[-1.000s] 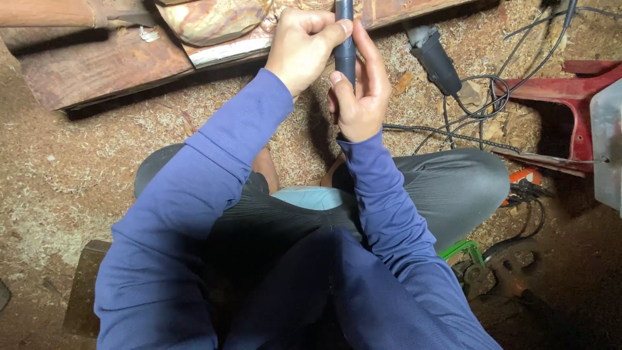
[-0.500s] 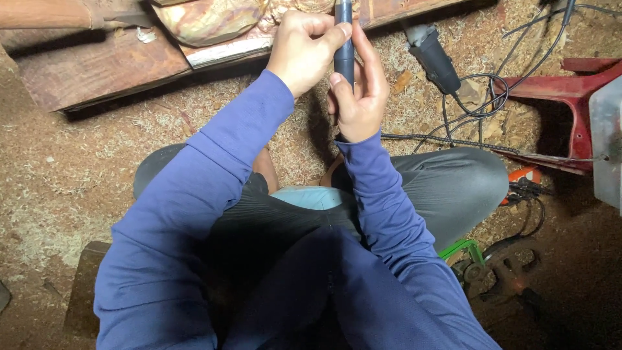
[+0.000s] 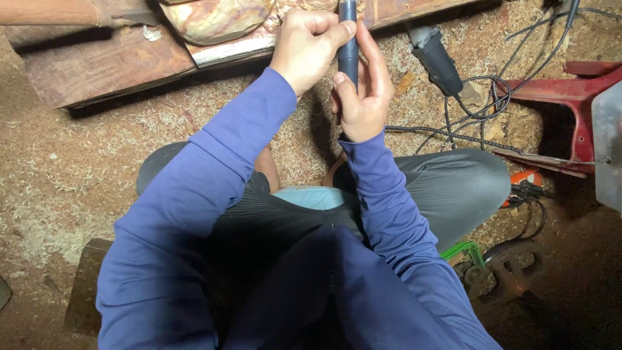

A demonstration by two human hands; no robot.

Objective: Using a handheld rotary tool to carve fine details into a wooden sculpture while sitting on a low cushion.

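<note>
Both hands grip one dark blue-grey cylindrical tool handle (image 3: 348,45) that stands upright and runs out of the top of the head view. My left hand (image 3: 310,45) wraps it from the left, thumb across the front. My right hand (image 3: 364,91) holds it lower down, fingers spread along its right side. The handle points toward a carved piece of wood (image 3: 214,19) resting on a reddish wooden plank (image 3: 97,68). I sit on the sawdust-covered floor in blue sleeves with grey trousers, knees apart.
A dark power tool (image 3: 435,55) with black cables (image 3: 479,110) lies to the right on the sawdust. A red metal frame (image 3: 570,97) stands at the far right, an orange part (image 3: 525,178) and a green clamp (image 3: 468,249) below it. A wooden block (image 3: 84,285) lies lower left.
</note>
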